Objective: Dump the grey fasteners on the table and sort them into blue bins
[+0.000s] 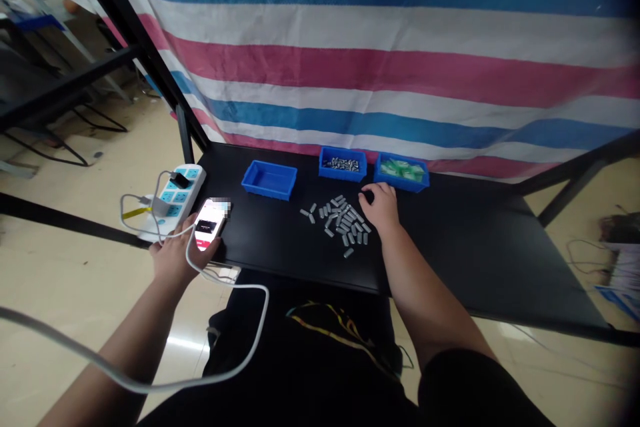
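My left hand [176,255] grips a phone [210,223] with its screen lit, at the table's left front edge. A white cable passes over that hand. My right hand [383,205] rests at the right side of a loose pile of small grey metal cylinders [345,217]. Its thumb and forefinger curl round into a ring with the tips close together; whether anything is between them I cannot make out. Just beyond this hand are a blue bin of small metal parts [343,165] and a blue bin of green-and-clear plastic pieces [403,170].
An empty blue bin [270,180] sits at the back left of the black table [280,240]. Left of the phone lies a white power strip [177,200] with plugs and cables. A striped sheet [350,73] hangs behind, and black frame posts [145,47] flank the table.
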Demonstrator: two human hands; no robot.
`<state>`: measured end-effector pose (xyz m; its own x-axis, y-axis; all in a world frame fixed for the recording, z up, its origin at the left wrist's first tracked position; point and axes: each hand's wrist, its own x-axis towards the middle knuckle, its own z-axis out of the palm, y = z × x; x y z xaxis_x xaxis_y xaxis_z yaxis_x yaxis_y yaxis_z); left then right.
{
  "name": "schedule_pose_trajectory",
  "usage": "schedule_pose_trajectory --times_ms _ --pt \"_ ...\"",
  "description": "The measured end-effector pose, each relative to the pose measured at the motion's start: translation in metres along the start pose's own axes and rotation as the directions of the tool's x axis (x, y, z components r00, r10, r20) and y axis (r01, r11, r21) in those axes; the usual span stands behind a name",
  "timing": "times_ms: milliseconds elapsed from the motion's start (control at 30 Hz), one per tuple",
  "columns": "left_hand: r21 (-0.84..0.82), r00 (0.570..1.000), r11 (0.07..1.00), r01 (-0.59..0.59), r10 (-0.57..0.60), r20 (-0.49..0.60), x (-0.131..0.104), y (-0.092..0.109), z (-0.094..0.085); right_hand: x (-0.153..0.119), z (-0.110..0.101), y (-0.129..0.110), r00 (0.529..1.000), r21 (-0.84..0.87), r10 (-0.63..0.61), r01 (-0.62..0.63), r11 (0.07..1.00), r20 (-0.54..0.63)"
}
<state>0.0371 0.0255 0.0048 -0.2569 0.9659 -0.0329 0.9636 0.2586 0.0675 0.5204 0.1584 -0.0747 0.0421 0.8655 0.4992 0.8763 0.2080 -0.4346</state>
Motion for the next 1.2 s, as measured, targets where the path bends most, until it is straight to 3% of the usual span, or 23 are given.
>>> schedule_pose_trajectory --times_ms 233,500,1200 --pt "0.000 0.999 1.000 0.011 -0.010 0.046 0.000 0.000 -0.003 -0.003 0.001 0.004 1.000 0.000 0.009 -0.009 1.000 -0.023" --pt "0.040 0.995 0.997 -0.068 0.071 -0.064 -0.022 -0.009 0.010 -0.003 0.005 0.009 0.999 -0.013 0.011 -0.011 1.000 -0.037" --pt "0.035 0.983 0.994 -0.106 0.110 -0.150 -0.018 -0.015 0.022 -0.001 0.006 0.009 0.995 0.037 0.009 -0.005 0.999 -0.099"
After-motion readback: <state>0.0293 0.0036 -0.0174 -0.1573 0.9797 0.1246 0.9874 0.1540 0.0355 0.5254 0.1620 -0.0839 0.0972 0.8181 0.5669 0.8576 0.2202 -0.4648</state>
